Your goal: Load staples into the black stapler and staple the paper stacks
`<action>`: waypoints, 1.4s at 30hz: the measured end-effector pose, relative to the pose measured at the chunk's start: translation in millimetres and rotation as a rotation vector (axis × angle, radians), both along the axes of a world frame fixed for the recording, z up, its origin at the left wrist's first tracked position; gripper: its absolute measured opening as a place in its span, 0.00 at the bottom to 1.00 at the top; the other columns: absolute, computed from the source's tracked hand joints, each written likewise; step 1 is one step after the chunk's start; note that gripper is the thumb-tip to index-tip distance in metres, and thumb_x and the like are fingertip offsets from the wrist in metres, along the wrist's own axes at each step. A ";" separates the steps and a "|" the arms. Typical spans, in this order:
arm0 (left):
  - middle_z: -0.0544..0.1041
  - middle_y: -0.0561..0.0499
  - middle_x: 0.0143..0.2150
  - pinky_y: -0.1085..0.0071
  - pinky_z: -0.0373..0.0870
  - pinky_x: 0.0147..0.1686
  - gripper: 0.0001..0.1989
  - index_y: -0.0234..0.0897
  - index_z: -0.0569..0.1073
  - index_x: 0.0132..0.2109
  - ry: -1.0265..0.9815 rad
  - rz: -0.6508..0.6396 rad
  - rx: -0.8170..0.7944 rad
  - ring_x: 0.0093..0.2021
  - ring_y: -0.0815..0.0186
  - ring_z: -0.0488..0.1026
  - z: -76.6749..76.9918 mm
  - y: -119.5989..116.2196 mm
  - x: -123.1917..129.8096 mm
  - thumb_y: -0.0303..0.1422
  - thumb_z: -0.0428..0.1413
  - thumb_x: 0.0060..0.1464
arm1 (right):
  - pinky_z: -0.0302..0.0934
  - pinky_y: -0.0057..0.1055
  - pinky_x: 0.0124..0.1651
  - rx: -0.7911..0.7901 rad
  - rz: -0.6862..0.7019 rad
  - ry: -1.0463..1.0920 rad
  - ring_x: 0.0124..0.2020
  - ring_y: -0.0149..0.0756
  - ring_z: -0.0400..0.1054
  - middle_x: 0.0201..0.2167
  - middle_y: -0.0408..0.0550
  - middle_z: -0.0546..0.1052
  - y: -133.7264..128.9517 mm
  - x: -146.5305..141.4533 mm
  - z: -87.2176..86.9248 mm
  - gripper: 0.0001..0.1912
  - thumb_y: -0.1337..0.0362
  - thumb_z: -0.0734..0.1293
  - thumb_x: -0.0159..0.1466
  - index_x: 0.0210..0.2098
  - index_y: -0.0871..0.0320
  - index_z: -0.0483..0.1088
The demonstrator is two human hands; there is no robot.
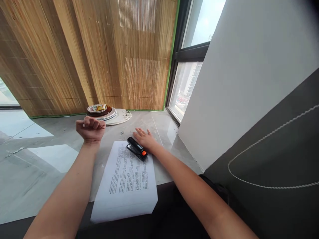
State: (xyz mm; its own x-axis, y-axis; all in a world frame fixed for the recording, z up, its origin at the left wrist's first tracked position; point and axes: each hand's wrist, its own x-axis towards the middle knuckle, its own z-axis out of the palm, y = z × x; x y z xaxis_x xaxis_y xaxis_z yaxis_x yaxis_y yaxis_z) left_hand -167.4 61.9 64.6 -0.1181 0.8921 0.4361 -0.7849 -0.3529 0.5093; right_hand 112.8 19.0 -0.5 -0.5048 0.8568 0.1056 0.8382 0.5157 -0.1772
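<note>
My left hand [91, 128] is closed in a fist above the grey sill, in front of the stacked plates. Whatever its curled fingers may hold is hidden. My right hand [146, 139] lies palm down with its fingers spread, just right of a black stapler [136, 147] with an orange end. Whether hand and stapler touch I cannot tell. The stapler rests slantwise on the upper right part of some printed paper sheets [127, 179]. The near end of the paper hangs over the sill's front edge. Tiny metallic bits [122, 132] lie beyond the paper, between the two hands.
A stack of plates [113, 114] stands at the back on a round white board [124, 116]. Behind it hangs a bamboo blind [107, 59]. A window [185, 86] and white wall [231, 73] bound the right side, with a beaded cord [249, 142] looping nearby.
</note>
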 end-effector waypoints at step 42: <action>0.83 0.41 0.40 0.64 0.65 0.39 0.13 0.40 0.73 0.53 2.272 0.374 0.100 0.42 0.51 0.80 -54.0 -26.2 126.1 0.29 0.49 0.66 | 0.63 0.34 0.50 -0.290 0.090 0.782 0.47 0.40 0.71 0.50 0.49 0.80 -62.5 90.5 30.2 0.20 0.54 0.72 0.67 0.56 0.54 0.80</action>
State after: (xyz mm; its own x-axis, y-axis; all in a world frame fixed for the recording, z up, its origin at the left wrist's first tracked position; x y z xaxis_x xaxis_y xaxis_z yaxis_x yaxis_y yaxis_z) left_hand -41.3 35.8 10.6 0.3592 0.9299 0.0787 0.9194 -0.3671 0.1410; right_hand 203.3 -43.5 29.7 -0.4452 0.8639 0.2356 0.3763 0.4192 -0.8262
